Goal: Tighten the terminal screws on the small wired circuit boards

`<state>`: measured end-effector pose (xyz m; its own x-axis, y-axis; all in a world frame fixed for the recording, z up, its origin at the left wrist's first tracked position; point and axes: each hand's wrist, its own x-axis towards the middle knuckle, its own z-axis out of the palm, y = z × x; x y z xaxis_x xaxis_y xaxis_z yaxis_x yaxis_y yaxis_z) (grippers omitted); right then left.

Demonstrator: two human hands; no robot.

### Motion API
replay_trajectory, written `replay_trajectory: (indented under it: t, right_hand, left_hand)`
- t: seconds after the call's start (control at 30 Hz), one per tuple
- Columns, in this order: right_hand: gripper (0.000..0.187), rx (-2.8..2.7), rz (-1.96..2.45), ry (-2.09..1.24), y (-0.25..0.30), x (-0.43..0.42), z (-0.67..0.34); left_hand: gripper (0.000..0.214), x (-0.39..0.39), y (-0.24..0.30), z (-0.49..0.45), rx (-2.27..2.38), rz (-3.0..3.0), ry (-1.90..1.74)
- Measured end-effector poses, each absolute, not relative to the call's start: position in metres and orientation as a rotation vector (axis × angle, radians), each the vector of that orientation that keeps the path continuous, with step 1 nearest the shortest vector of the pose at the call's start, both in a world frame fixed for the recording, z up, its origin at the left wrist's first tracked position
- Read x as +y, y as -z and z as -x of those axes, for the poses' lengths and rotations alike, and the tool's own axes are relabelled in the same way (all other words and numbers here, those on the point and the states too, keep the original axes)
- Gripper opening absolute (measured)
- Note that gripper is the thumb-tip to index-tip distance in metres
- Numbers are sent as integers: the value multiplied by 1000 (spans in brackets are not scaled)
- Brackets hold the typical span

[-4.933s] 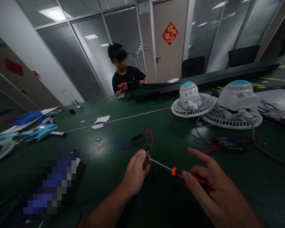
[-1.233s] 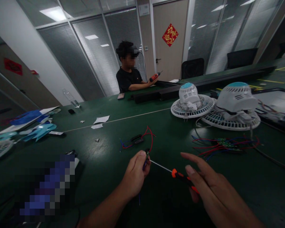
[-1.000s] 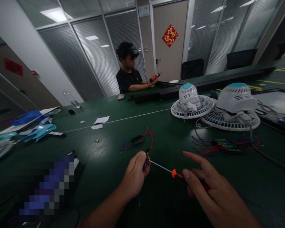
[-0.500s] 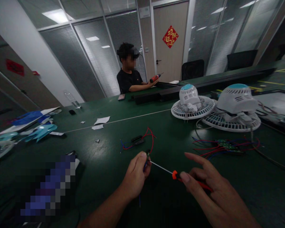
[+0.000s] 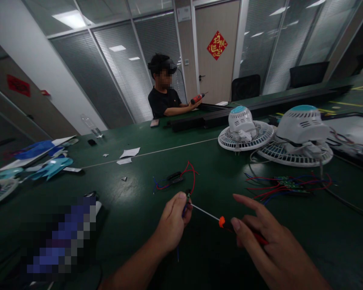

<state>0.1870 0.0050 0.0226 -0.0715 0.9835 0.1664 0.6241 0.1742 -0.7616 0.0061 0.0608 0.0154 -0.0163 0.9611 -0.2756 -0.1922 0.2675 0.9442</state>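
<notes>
My left hand [image 5: 171,225] is closed in a pinch on a small dark part [image 5: 187,196] with red and blue wires running from it. My right hand [image 5: 269,245] grips the orange-and-black handle of a thin screwdriver [image 5: 222,222], index finger stretched out. The screwdriver's metal tip touches the small part at my left fingertips. Both hands hover just above the green table [image 5: 139,201].
A black piece with red and blue wires [image 5: 175,178] lies beyond my hands. A green circuit board with wires [image 5: 287,183] lies to the right, behind it two white fans [image 5: 245,129] face down. Blue plastic parts [image 5: 48,167] lie far left. A person [image 5: 165,94] across the table holds a red driver.
My hands have stayed nearly in place. My right fingers shift slightly on the screwdriver handle. The person opposite straightened and raised the red driver to the right.
</notes>
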Motion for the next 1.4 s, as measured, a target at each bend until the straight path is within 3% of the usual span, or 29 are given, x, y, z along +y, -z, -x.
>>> replay_trajectory:
  t: [0.73, 1.4]
  right_hand:
    - [38, -1827, 1500, -604, -22, 1, -186]
    - [45, -1549, 1640, -676, -24, 0, -187]
  left_hand:
    - [38, 60, -13, -6, 1270, -851, -1126]
    - [42, 61, -11, -6, 1255, -812, -1151]
